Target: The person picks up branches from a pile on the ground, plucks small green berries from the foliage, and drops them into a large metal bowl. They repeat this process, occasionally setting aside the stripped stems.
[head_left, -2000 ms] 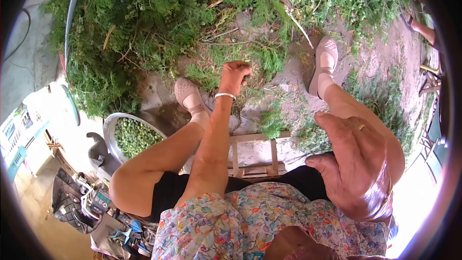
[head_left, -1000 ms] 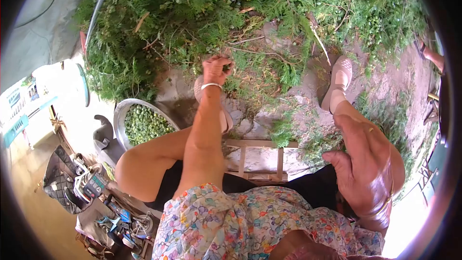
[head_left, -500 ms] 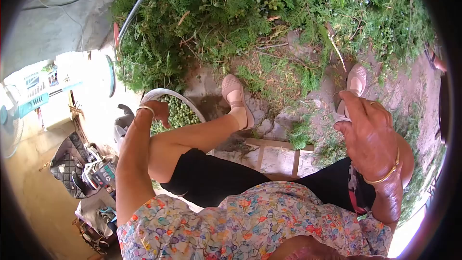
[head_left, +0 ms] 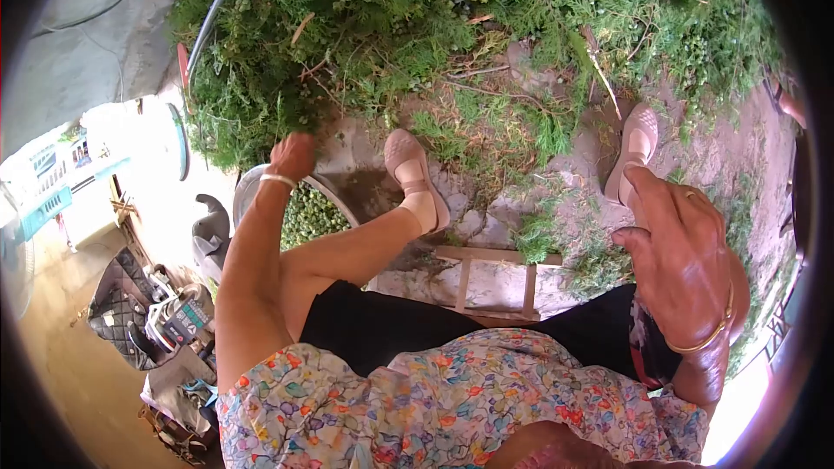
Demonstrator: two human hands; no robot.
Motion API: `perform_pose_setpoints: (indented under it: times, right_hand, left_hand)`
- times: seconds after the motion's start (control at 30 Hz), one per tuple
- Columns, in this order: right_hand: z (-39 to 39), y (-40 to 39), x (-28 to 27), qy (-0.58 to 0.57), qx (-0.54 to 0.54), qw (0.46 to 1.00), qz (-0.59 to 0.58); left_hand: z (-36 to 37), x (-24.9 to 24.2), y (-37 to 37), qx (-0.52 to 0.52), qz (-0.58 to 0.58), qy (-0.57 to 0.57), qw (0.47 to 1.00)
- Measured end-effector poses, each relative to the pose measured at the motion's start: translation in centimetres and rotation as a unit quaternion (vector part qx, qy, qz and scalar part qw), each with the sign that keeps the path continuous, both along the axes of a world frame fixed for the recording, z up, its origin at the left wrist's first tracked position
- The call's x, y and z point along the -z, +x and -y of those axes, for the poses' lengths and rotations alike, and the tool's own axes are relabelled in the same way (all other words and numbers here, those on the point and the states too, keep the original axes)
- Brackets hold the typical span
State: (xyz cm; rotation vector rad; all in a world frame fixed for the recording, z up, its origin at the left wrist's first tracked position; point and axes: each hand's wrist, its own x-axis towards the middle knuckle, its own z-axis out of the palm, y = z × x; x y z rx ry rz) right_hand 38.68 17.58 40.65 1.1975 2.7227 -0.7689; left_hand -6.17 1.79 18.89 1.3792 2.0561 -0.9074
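My left hand (head_left: 294, 156), with a white bangle at the wrist, is over the far rim of a round bucket (head_left: 328, 186). Its fingers are blurred, so I cannot make out whether they hold anything. Inside the bucket lie many small green berries (head_left: 314, 215). Just beyond that hand is a heap of cut evergreen branches (head_left: 391, 43), with berry clusters among the sprigs. My right hand (head_left: 682, 252) rests by my right knee, fingers stretched forward and thumb apart, nothing visible in it. It wears a ring and a gold bangle.
Loose sprigs and a pale stick (head_left: 605, 87) lie on the ground near my feet. A wooden frame (head_left: 499, 257) lies between my legs. To the left are a dark grey object (head_left: 209, 234), a bag with tools (head_left: 130, 313) and a fan (head_left: 17, 252). Part of another person (head_left: 789, 104) shows at the right edge.
My left hand has risen from above the berries in the bucket and moved forward toward the branches. My right hand has stayed by the knee. The view has shifted slightly.
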Motion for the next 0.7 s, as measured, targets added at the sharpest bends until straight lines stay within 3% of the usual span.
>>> perform_pose_setpoints:
  times: [0.07, 0.13, 0.27, 0.33, 0.37, 0.4, 0.47, 0.5, 0.53, 0.6, 0.7]
  right_hand:
    - [0.0, -0.3, 0.3, 0.006, -0.004, 1.000, 0.004]
    - [0.0, -0.6, 0.5, 0.015, -0.004, 1.000, 0.006]
    - [-0.5, -0.9, 0.6, 0.003, -0.021, 0.999, 0.027]
    - [-0.8, -1.1, 0.7, -0.005, -0.023, 0.999, 0.039]
    - [-0.8, -1.3, 0.7, -0.009, -0.024, 0.999, 0.038]
    - [-0.8, -1.3, 0.7, -0.011, -0.026, 0.999, 0.034]
    - [-0.8, -1.5, 0.7, -0.008, -0.032, 0.999, 0.031]
    - [-0.7, -1.6, 0.7, -0.007, -0.039, 0.999, 0.030]
    - [-0.7, -1.6, 0.7, 0.003, -0.037, 0.999, 0.025]
    - [-0.5, -1.7, 0.9, 0.052, -0.042, 0.998, 0.018]
    - [-0.6, -1.7, 1.1, 0.044, -0.029, 0.998, 0.028]
  left_hand:
    - [-3.3, 1.4, 2.0, 0.121, 0.079, 0.124, 0.982]
    - [-5.8, 3.1, 4.7, 0.112, 0.069, 0.069, 0.989]
    - [-5.2, 10.4, 6.9, 0.145, 0.091, 0.096, 0.981]
    - [-4.5, 12.8, 7.1, 0.058, 0.122, 0.101, 0.986]
    - [-4.1, 14.9, 6.2, 0.101, 0.092, 0.076, 0.988]
    - [-4.1, 14.3, 6.1, 0.101, 0.095, 0.077, 0.987]
    - [-5.0, 10.8, 5.4, 0.085, 0.246, 0.267, 0.928]
    - [-5.6, 9.2, 5.6, 0.071, 0.265, 0.359, 0.892]
    - [-7.2, 7.3, 5.6, 0.078, 0.260, 0.367, 0.890]
    - [-10.5, 3.3, 5.7, -0.023, 0.323, 0.181, 0.929]
    - [-11.4, -0.6, 7.6, -0.097, 0.376, 0.247, 0.888]
